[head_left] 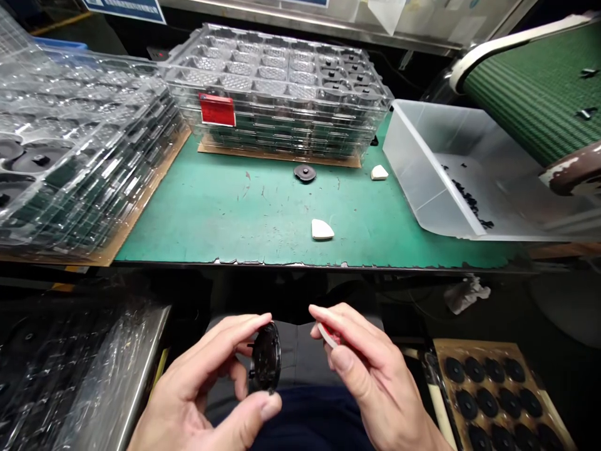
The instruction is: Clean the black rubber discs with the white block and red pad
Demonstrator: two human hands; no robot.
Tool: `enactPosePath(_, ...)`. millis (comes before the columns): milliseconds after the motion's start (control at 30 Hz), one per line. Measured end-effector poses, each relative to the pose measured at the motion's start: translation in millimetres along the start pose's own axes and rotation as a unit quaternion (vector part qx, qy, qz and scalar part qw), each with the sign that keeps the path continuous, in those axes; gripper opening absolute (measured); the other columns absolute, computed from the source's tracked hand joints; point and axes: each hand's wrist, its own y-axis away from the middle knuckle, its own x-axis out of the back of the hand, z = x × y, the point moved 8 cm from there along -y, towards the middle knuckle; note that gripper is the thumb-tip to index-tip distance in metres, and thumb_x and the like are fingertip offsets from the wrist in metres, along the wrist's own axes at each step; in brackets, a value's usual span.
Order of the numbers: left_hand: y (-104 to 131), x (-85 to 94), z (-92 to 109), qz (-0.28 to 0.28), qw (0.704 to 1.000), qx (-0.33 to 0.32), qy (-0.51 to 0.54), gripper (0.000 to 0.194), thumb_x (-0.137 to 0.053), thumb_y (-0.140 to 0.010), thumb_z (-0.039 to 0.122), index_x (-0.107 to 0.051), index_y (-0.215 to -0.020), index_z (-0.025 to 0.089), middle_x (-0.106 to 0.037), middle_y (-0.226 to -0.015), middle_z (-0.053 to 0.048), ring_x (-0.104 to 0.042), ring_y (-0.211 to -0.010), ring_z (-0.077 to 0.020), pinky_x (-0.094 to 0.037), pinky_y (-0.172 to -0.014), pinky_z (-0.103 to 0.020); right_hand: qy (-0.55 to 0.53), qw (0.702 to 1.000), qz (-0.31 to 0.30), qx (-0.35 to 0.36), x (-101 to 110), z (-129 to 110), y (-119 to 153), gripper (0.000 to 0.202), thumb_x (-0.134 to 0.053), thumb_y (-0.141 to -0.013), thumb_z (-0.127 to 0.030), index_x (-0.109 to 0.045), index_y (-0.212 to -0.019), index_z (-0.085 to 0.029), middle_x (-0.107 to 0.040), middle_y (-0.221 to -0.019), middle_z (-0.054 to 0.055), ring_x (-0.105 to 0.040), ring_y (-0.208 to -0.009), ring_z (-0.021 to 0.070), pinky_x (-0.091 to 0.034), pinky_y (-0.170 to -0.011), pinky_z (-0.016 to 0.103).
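Near the bottom centre, my left hand [211,382] grips a round black plastic cover [267,358] by its rim, between thumb and fingers. The cover stands on edge, and small tabs show on its side. Across a small gap, my right hand [366,369] pinches a small flat pad [327,336] with a pale edge and a red face; the fingers hide part of it. Both hands are over my lap, in front of the green table [225,213]. On that table lie a white wedge-shaped pad [322,230], another white pad [379,172] and a black disc [305,173].
Stacked clear trays [282,119] with a red tag [217,110] stand at the back; more trays [84,169] rise at left. A translucent bin [422,175] with small black parts sits below a green conveyor [539,81]. Lower right, a tray [507,363] holds several black discs.
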Motion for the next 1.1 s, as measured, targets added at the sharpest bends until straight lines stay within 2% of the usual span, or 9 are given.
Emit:
enactPosePath(100, -1, 3.8, 8, 0.002, 0.994, -0.071, -0.078, 0.054, -0.084, -0.085, 0.034, -0.072, -0.133, 0.055, -0.076, -0.134, 0.009, -0.073, -0.082, -0.0099, -0.059, -0.075, -0.014, 0.036, 0.998, 0.026, 0.042, 2, -16, 1, 0.045, -0.071, -0.106, -0.031, -0.063, -0.15, -0.028, -0.073, -0.125, 0.007, -0.075, -0.109, 0.0183, -0.061, -0.098, 0.027)
enactPosePath(200, -1, 4.1, 16, 0.0, 0.984, -0.123, -0.129, 0.059, -0.08, -0.088, 0.032, -0.066, -0.14, 0.057, -0.073, -0.137, 0.01, -0.072, -0.081, -0.0102, -0.059, -0.073, -0.015, 0.068, 0.991, 0.016, 0.116, -1, -34, 0, 0.038, -0.075, -0.104, -0.031, -0.069, -0.139, -0.019, -0.075, -0.122, 0.011, -0.075, -0.11, 0.0202, -0.063, -0.097, 0.028)
enactPosePath(333, 0, 1.3, 23, -0.014, 0.972, -0.171, -0.159, 0.062, -0.078, -0.089, 0.031, -0.063, -0.144, 0.056, -0.073, -0.14, 0.011, -0.076, -0.113, -0.0179, -0.061, -0.074, -0.016, 0.124, 0.976, 0.019, 0.18, -2, -50, -3, 0.037, -0.077, -0.103, -0.031, -0.072, -0.135, -0.012, -0.075, -0.121, 0.014, -0.073, -0.114, 0.0213, -0.063, -0.098, 0.03)
enactPosePath(400, 0, 0.1, 25, -0.023, 0.969, -0.184, -0.165, 0.064, -0.078, -0.089, 0.029, -0.062, -0.145, 0.056, -0.074, -0.139, 0.012, -0.074, -0.12, -0.0186, -0.061, -0.076, -0.015, 0.129, 0.973, 0.02, 0.192, -2, -53, -4, 0.034, -0.079, -0.101, -0.028, -0.074, -0.13, -0.012, -0.075, -0.121, 0.015, -0.073, -0.113, 0.0205, -0.063, -0.097, 0.029)
enactPosePath(600, 0, -0.4, 27, -0.03, 0.967, -0.195, -0.159, 0.068, -0.077, -0.088, 0.025, -0.061, -0.146, 0.054, -0.074, -0.14, 0.012, -0.075, -0.117, -0.0166, -0.061, -0.08, -0.014, 0.112, 0.968, -0.011, 0.223, -7, -58, -5, 0.028, -0.081, -0.099, -0.022, -0.077, -0.123, -0.009, -0.075, -0.122, 0.017, -0.076, -0.109, 0.02, -0.065, -0.094, 0.028)
enactPosePath(833, -1, 0.1, 29, -0.019, 0.971, -0.196, -0.136, 0.066, -0.079, -0.085, 0.025, -0.065, -0.143, 0.053, -0.077, -0.136, 0.011, -0.076, -0.108, -0.0159, -0.062, -0.074, -0.014, 0.114, 0.967, -0.01, 0.226, -10, -61, -7, 0.027, -0.082, -0.097, -0.019, -0.078, -0.122, -0.009, -0.077, -0.119, 0.018, -0.078, -0.107, 0.0215, -0.067, -0.092, 0.029)
enactPosePath(1100, -2, 1.3, 30, -0.006, 0.978, -0.185, -0.097, 0.066, -0.083, -0.08, 0.021, -0.071, -0.137, 0.052, -0.079, -0.13, 0.009, -0.077, -0.089, -0.0136, -0.061, -0.066, -0.014, 0.104, 0.969, -0.007, 0.223, -9, -59, -7, 0.031, -0.08, -0.1, -0.023, -0.077, -0.13, -0.016, -0.078, -0.12, 0.017, -0.079, -0.104, 0.0237, -0.07, -0.086, 0.034)
